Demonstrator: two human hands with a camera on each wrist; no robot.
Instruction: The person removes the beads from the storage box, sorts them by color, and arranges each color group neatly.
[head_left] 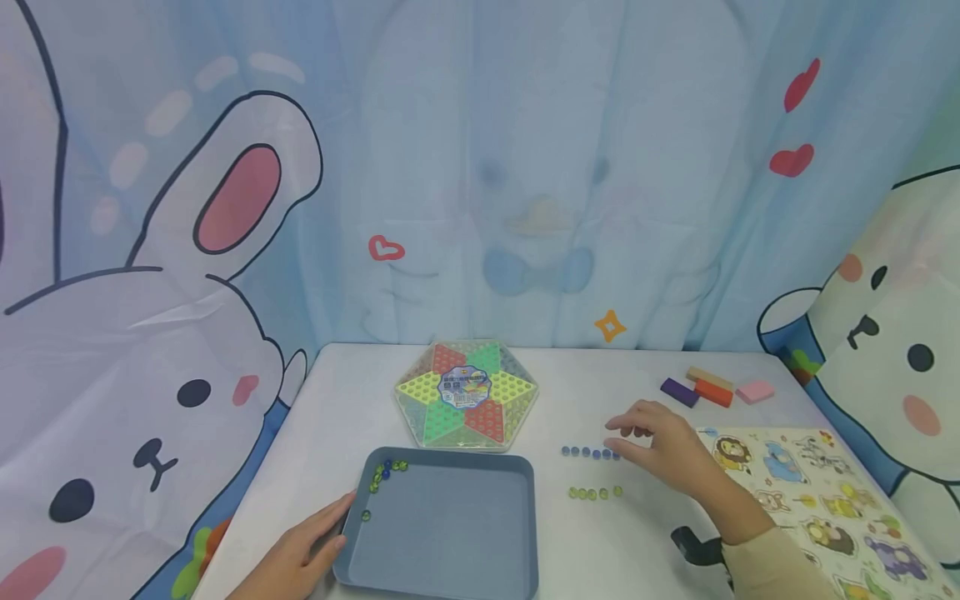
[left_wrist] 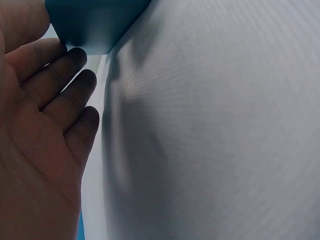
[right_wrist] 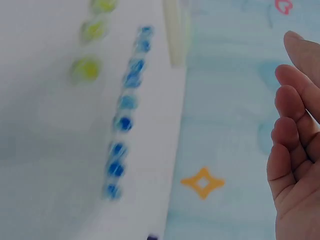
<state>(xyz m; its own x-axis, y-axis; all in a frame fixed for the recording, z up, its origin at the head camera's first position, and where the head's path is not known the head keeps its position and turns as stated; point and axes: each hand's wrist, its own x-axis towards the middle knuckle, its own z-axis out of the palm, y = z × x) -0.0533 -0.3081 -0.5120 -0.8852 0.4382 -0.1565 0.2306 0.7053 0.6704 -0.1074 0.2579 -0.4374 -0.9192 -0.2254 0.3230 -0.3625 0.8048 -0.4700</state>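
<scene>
My left hand [head_left: 302, 546] rests at the left edge of a blue-grey tray [head_left: 450, 533], its fingers fairly straight along the tray's side. In the left wrist view the fingertips [left_wrist: 89, 80] are by the tray's wall [left_wrist: 95, 30]. Several green and blue glass marbles [head_left: 375, 481] lie in the tray's upper left corner. My right hand [head_left: 660, 446] hovers over the right end of a row of blue marbles [head_left: 586, 452], fingers loosely bent. Nothing shows between its fingers in the right wrist view. Nearer me runs a row of yellow-green marbles [head_left: 592, 493].
A hexagonal Chinese checkers board [head_left: 467, 396] in clear wrapping lies behind the tray. Coloured blocks [head_left: 712, 392] sit at the back right. An animal picture sheet [head_left: 825, 500] covers the right side, with a black object [head_left: 697, 547] by the right forearm. A printed curtain hangs behind.
</scene>
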